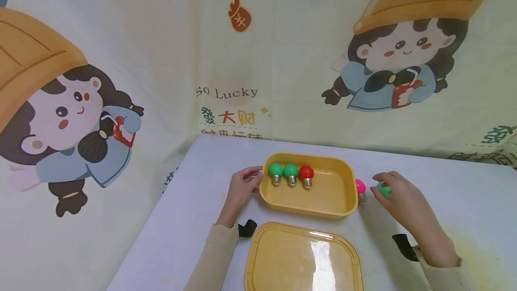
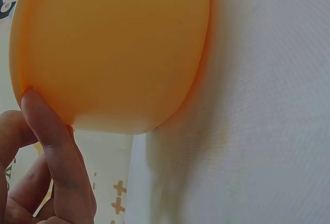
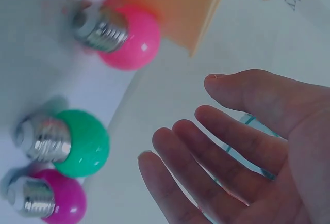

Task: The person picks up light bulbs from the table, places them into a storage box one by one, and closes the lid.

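Observation:
My left hand is at the left end of a yellow plastic box. In the left wrist view its fingers touch the box's outer wall near the rim. Inside the box, two green bulbs and a red bulb lie in a row with metal screw bases. My right hand hovers with parted fingers over a green bulb, partly hiding it in the head view. The right wrist view shows a pink bulb near the box and a magenta bulb beside the green one.
A yellow lid lies on the white table in front of the box. Behind the table hangs a pale cloth printed with cartoon figures and lettering. Black straps stick out at both wrists.

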Action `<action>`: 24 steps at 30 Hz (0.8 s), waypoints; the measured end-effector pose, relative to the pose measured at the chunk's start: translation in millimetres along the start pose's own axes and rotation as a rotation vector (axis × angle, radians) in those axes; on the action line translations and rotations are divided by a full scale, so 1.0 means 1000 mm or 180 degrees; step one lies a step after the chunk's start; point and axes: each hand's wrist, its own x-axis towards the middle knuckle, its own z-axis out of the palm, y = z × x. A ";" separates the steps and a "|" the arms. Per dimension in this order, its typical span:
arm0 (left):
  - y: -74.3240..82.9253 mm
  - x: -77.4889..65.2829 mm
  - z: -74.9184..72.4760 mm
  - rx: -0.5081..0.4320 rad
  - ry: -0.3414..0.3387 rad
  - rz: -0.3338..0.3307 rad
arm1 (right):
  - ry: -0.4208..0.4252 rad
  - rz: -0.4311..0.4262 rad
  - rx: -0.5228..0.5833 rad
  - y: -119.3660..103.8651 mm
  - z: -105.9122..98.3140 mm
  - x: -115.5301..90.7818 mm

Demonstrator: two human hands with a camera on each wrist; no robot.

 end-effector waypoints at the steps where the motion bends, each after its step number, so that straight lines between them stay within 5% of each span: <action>1: 0.000 0.000 0.000 -0.0004 -0.0003 0.0007 | 0.0017 0.0003 -0.0027 0.002 0.000 0.000; 24: 0.008 -0.002 -0.001 0.0052 -0.0095 -0.0011 | -0.0143 0.0455 -0.0176 0.057 -0.004 -0.003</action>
